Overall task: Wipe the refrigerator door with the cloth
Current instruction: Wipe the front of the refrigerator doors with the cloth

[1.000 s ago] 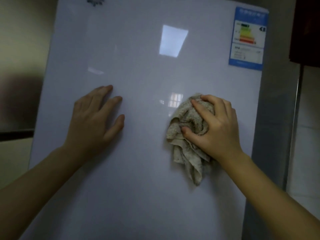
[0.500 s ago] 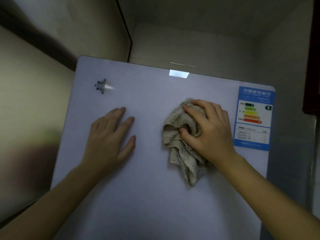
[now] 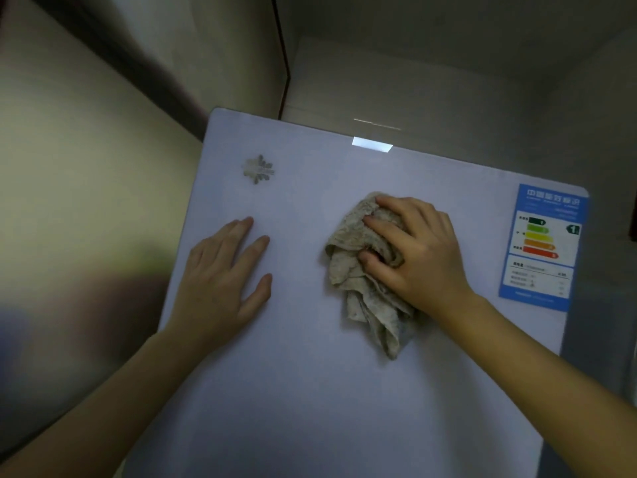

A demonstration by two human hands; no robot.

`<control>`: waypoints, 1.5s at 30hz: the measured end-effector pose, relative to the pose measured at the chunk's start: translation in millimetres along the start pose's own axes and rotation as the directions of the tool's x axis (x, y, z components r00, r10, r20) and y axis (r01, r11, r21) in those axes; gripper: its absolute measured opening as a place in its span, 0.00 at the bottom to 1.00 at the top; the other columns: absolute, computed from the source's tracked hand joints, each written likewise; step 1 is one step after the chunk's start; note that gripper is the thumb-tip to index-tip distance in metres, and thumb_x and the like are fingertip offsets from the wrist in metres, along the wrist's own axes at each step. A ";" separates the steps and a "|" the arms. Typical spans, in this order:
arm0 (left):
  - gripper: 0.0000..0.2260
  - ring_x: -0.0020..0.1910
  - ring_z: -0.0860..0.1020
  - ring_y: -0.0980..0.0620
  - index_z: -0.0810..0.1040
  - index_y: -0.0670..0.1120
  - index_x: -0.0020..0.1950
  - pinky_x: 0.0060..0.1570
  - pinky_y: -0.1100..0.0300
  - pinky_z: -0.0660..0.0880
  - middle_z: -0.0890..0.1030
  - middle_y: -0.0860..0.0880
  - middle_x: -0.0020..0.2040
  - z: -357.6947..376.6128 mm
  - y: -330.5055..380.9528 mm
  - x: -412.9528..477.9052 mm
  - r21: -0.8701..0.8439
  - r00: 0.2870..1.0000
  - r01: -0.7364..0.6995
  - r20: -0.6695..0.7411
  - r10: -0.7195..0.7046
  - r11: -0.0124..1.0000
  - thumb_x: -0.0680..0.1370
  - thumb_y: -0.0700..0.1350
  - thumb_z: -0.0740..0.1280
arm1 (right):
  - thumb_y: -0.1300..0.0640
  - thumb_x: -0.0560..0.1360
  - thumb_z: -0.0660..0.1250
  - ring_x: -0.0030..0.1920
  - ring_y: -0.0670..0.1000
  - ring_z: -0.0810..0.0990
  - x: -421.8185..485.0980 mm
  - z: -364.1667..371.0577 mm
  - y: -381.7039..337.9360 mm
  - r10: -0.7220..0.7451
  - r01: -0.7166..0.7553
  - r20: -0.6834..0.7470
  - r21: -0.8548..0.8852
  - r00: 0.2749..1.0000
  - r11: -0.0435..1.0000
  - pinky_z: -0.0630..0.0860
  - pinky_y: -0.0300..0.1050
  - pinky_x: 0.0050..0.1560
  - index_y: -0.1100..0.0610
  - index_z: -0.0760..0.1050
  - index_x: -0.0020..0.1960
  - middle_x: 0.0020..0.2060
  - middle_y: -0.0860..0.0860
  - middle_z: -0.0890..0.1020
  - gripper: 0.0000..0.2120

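Note:
The pale lilac refrigerator door [image 3: 310, 391] fills the middle of the view, its top edge visible. My right hand [image 3: 420, 257] grips a crumpled beige cloth [image 3: 358, 270] and presses it against the upper middle of the door; the cloth's loose end hangs down below the hand. My left hand [image 3: 220, 281] lies flat on the door to the left of the cloth, fingers straight and spread.
A blue energy label [image 3: 544, 246] is stuck at the door's upper right. A small grey logo [image 3: 258, 169] sits at the upper left. A beige wall [image 3: 69, 167] stands left of the fridge, and a grey wall recess [image 3: 448, 63] rises above it.
The view has tilted upward, so the door's top edge and the wall above show. Both hands have moved up the door, the right hand carrying the cloth toward the top.

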State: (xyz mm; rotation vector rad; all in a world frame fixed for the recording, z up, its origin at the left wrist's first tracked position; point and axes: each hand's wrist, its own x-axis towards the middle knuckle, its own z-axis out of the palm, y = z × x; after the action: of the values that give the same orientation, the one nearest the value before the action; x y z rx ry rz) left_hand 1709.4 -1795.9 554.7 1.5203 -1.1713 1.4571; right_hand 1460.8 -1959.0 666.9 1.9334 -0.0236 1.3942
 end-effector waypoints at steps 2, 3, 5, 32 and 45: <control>0.24 0.74 0.71 0.39 0.75 0.43 0.72 0.69 0.45 0.67 0.70 0.39 0.77 -1.2 -7.2 -6.7 0.009 1.000 0.001 0.001 -0.001 1.000 0.81 0.55 0.60 | 0.37 0.75 0.69 0.67 0.59 0.74 3.0 5.1 -11.0 -0.020 0.020 0.027 -0.001 0.999 1.000 0.70 0.55 0.63 0.55 0.81 0.64 0.70 0.54 0.77 0.27; 0.24 0.74 0.71 0.39 0.75 0.43 0.72 0.69 0.45 0.67 0.70 0.40 0.77 -1.7 -10.6 -9.4 0.013 1.000 0.000 0.006 0.000 1.000 0.81 0.55 0.60 | 0.35 0.75 0.68 0.67 0.59 0.74 4.4 7.6 -15.9 -0.032 0.032 0.039 -0.001 0.999 0.999 0.70 0.55 0.63 0.55 0.81 0.65 0.71 0.55 0.76 0.28; 0.24 0.75 0.70 0.39 0.75 0.43 0.72 0.69 0.45 0.68 0.70 0.40 0.77 -2.6 -16.6 -14.4 0.017 1.000 0.007 0.014 -0.007 1.000 0.81 0.55 0.60 | 0.37 0.76 0.68 0.67 0.60 0.75 8.9 12.5 -23.4 -0.052 0.051 0.033 0.011 0.998 0.999 0.71 0.54 0.62 0.55 0.81 0.64 0.70 0.55 0.77 0.26; 0.26 0.78 0.66 0.43 0.72 0.43 0.76 0.73 0.51 0.63 0.67 0.42 0.79 -8.4 -50.2 -74.6 0.015 0.997 0.048 0.067 -0.049 0.999 0.81 0.55 0.61 | 0.39 0.76 0.65 0.64 0.60 0.75 120.8 69.7 -93.1 -0.318 0.315 0.095 0.046 0.943 0.948 0.72 0.55 0.58 0.53 0.80 0.64 0.67 0.56 0.78 0.24; 0.25 0.76 0.67 0.40 0.74 0.41 0.73 0.71 0.49 0.65 0.69 0.40 0.77 -4.2 -46.9 -73.9 -0.019 0.999 0.043 0.027 -0.042 0.999 0.81 0.54 0.60 | 0.43 0.76 0.69 0.63 0.59 0.76 93.1 63.8 -79.8 -0.316 0.313 0.062 0.064 0.947 0.948 0.71 0.52 0.56 0.53 0.81 0.63 0.66 0.55 0.79 0.20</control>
State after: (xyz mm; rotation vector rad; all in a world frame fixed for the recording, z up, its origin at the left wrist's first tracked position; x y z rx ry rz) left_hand 1755.7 -1766.8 486.2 1.5461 -1.1584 1.3982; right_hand 1583.8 -1901.1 691.5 1.9302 0.2807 1.1231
